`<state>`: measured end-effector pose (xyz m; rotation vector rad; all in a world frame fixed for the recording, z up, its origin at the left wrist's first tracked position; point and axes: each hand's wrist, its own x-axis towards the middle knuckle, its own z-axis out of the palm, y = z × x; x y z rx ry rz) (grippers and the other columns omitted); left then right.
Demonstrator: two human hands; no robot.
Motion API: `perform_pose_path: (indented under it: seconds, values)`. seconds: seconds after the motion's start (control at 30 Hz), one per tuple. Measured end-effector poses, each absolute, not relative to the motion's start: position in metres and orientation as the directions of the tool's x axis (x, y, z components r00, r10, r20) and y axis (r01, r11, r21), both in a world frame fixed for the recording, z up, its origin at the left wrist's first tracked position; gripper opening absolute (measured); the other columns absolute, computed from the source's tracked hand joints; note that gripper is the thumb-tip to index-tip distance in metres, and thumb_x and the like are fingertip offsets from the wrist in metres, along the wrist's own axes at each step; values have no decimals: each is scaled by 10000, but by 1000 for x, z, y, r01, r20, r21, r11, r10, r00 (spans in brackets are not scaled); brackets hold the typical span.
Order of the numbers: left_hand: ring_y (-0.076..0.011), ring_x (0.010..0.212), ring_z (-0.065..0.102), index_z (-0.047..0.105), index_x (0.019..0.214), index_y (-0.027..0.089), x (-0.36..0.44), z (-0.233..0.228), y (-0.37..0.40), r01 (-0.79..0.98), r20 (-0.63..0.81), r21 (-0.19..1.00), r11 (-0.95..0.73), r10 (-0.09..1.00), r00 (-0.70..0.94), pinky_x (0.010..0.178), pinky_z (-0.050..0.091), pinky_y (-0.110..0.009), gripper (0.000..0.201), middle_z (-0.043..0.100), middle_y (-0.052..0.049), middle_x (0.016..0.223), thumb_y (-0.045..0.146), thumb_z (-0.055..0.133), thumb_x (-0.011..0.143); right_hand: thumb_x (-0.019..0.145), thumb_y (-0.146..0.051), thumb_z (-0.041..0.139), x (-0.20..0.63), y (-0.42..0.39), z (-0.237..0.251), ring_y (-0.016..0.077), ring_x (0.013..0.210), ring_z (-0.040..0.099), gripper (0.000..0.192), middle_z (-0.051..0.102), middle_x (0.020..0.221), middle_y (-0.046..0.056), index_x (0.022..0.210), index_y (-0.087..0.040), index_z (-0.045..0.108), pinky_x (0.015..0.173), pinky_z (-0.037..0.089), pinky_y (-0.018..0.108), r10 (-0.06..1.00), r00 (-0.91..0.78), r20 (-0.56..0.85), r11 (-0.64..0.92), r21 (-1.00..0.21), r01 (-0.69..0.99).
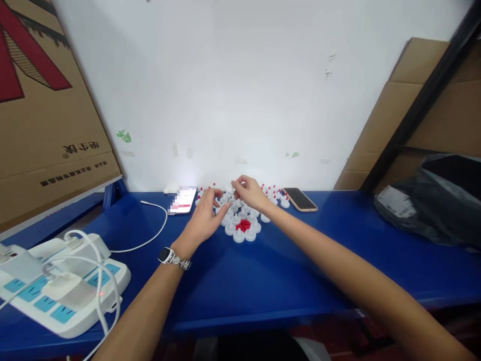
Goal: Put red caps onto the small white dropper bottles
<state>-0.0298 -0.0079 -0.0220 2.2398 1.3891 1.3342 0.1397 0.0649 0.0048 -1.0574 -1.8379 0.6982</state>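
Note:
My left hand (206, 215), with a watch (170, 256) on its wrist, reaches over the left side of a cluster of translucent white nozzle caps (239, 235). Its fingers curve forward, thumb apart, and nothing shows in its grasp. At the back of the cluster, my right hand (249, 192) is closed in a pinch. Whatever lies between its fingertips is too small to make out; white caps stand right beside them. Small red tips (243, 225) are heaped in a ring of caps at the front. Several caps at the back, such as the white cap (284, 201) on the right, bear red tips.
A lit phone (183, 200) lies left of the caps, a dark-screened phone (299, 199) right. A power strip (67, 321) with plugs and a white cable (165, 220) occupies the blue table's (263, 286) left. A black plastic bag (424, 205) sits right; a cardboard box (48, 125) stands left.

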Motion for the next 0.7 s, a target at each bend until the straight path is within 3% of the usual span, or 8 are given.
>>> perform_pose_path:
  seconds: [0.1, 0.27, 0.47, 0.57, 0.63, 0.7]
  values:
    - [-176, 866, 603, 466, 1193, 209, -13, -18, -14, 573, 601, 585, -574, 781, 169, 672, 500, -292, 391, 572, -99, 1177, 450, 573, 903, 920, -480, 460, 154, 31, -6, 135, 539, 562, 290, 590, 565, -32, 786, -224, 434, 552, 421, 243, 873, -284, 398, 471, -840, 270]
    - [-139, 743, 605, 505, 1168, 219, 0, -18, -19, 519, 578, 604, -605, 781, 237, 690, 503, -284, 323, 622, -51, 1033, 416, 562, 919, 953, -530, 381, 159, 11, -17, 122, 553, 465, 434, 480, 566, -31, 663, -211, 429, 532, 343, 247, 860, -270, 434, 505, -804, 314]
    - [-142, 737, 592, 522, 1170, 221, 5, -20, -19, 394, 566, 694, -602, 795, 219, 690, 477, -268, 350, 630, -14, 864, 443, 591, 907, 956, -587, 329, 160, 7, -15, 118, 552, 399, 517, 400, 559, -28, 609, -208, 385, 542, 306, 261, 859, -244, 450, 508, -811, 290]
    - [-137, 651, 551, 557, 1022, 201, 4, -18, -15, 261, 515, 803, -536, 844, 149, 626, 452, -264, 358, 583, 5, 713, 542, 477, 946, 964, -600, 302, 169, 6, -7, 121, 570, 392, 520, 403, 582, -24, 633, -209, 390, 558, 314, 264, 829, -230, 511, 559, -769, 309]
    - [-131, 567, 486, 548, 839, 191, -1, -17, -11, 202, 483, 851, -486, 873, 67, 577, 422, -273, 499, 501, 13, 615, 615, 322, 970, 974, -590, 284, 179, 7, -2, 122, 574, 380, 510, 389, 586, -25, 642, -213, 373, 562, 312, 267, 813, -189, 550, 580, -742, 335]
    - [-130, 565, 474, 538, 806, 192, -7, -15, -8, 199, 468, 865, -461, 883, 13, 562, 406, -271, 517, 477, 15, 614, 643, 334, 954, 985, -540, 304, 188, 9, 0, 121, 574, 376, 479, 381, 585, -28, 638, -213, 355, 568, 305, 268, 804, -194, 563, 589, -706, 393]
